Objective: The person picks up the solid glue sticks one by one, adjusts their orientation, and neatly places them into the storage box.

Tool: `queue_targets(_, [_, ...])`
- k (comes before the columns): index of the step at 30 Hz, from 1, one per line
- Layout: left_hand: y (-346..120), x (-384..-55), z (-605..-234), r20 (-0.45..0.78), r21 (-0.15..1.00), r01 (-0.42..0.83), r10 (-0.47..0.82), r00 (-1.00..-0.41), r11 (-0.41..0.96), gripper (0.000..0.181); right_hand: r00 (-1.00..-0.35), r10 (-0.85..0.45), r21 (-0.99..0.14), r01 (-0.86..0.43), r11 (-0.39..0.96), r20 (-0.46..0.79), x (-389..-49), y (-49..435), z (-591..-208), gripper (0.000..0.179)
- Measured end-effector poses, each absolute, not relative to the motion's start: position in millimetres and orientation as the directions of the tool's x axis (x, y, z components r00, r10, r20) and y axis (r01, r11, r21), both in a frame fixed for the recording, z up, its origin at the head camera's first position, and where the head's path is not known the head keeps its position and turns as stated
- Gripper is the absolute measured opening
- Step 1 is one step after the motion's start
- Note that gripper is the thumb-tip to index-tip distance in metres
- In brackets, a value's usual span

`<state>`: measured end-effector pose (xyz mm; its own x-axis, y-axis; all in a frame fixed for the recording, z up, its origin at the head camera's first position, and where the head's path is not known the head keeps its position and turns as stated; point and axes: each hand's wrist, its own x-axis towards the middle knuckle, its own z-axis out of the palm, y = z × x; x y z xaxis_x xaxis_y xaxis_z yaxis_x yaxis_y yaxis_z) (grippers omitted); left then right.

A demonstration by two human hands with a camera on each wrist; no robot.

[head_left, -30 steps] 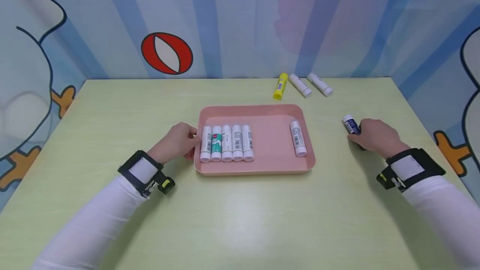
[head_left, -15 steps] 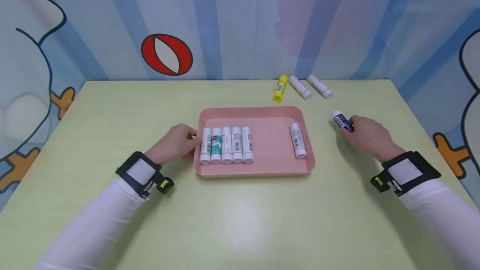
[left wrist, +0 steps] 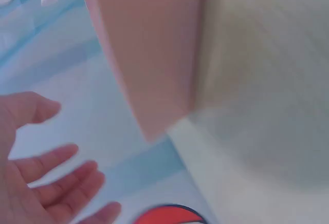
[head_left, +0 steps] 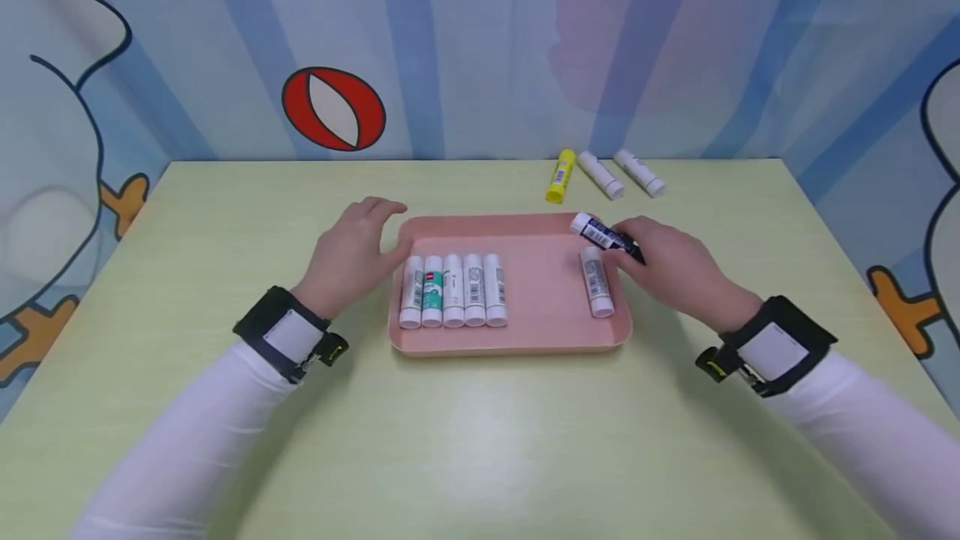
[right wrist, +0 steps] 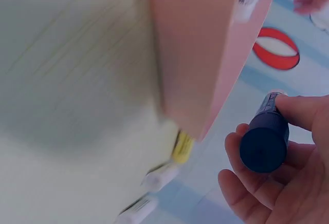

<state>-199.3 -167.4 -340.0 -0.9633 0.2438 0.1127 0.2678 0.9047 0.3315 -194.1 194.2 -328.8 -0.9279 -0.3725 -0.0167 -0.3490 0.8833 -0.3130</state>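
My right hand [head_left: 671, 265] pinches a dark blue glue stick with a white end [head_left: 606, 237] above the right side of the pink tray [head_left: 540, 340]. In the right wrist view its dark round end [right wrist: 263, 149] faces the camera, between thumb and fingers. My left hand [head_left: 351, 257] is at the tray's left rim, fingers spread and holding nothing; the left wrist view shows the fingers [left wrist: 67, 188] apart. Inside the tray, several white glue sticks [head_left: 453, 290] and a green-labelled one [head_left: 432, 290] lie in a row at the left. Another white glue stick [head_left: 597, 282] lies alone at the right.
Behind the tray, near the table's back edge, lie a yellow glue stick [head_left: 560, 176] and two white ones, the nearer [head_left: 600, 174] beside the yellow and the farther [head_left: 640, 172] to its right. A printed blue curtain [head_left: 480, 48] stands behind the table [head_left: 480, 440].
My right hand has picked up the blue glue stick from the table and carried it left over the tray. My left hand has let go of the tray's rim and opened, moving up slightly.
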Motion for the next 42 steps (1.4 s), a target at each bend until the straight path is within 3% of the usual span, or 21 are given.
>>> queue_targets(3, [-152.8, -194.7, -334.8, 0.197, 0.254, 0.438, 0.397, -0.896, 0.863, 0.051, -0.902, -0.432, -0.318, -0.411, 0.854, 0.006, -189.8, 178.9, -326.8, 0.036])
queue_targets(7, [-133.9, -188.9, -331.5, 0.268, 0.112, 0.631, 0.588, -0.763, 0.768, 0.055, -0.846, -0.531, -0.281, -0.522, 0.805, 0.050, -184.3, 161.5, -325.8, 0.037])
queue_targets(10, [-122.2, -184.3, -330.4, 0.276, 0.044, 0.717, 0.681, -0.678, 0.696, 0.057, -0.802, -0.593, -0.232, -0.592, 0.771, 0.076, -180.3, 151.6, -324.9, 0.038])
queue_targets(14, [-111.7, -179.5, -330.2, 0.248, 0.013, 0.771, 0.745, -0.620, 0.637, 0.061, -0.752, -0.652, -0.195, -0.657, 0.728, 0.099, -176.0, 142.6, -324.2, 0.039])
queue_targets(19, [-105.7, -177.4, -332.2, 0.228, -0.036, 0.786, 0.771, -0.594, 0.617, 0.061, -0.687, -0.711, -0.179, -0.726, 0.664, 0.150, -174.0, 136.6, -325.8, 0.033])
queue_targets(29, [-99.4, -176.9, -332.2, 0.238, -0.130, 0.810, 0.811, -0.534, 0.572, 0.039, -0.620, -0.758, -0.148, -0.784, 0.602, 0.200, -172.1, 133.4, -327.5, 0.030])
queue_targets(37, [-98.0, -176.1, -334.7, 0.229, -0.095, 0.800, 0.795, -0.561, 0.592, 0.036, -0.625, -0.755, -0.163, -0.781, 0.603, 0.198, -171.3, 132.9, -327.1, 0.030])
queue_targets(42, [-99.9, -178.5, -336.4, 0.238, 0.052, 0.758, 0.729, -0.642, 0.650, 0.039, -0.721, -0.677, -0.300, -0.685, 0.664, 0.148, -174.1, 133.8, -322.0, 0.037])
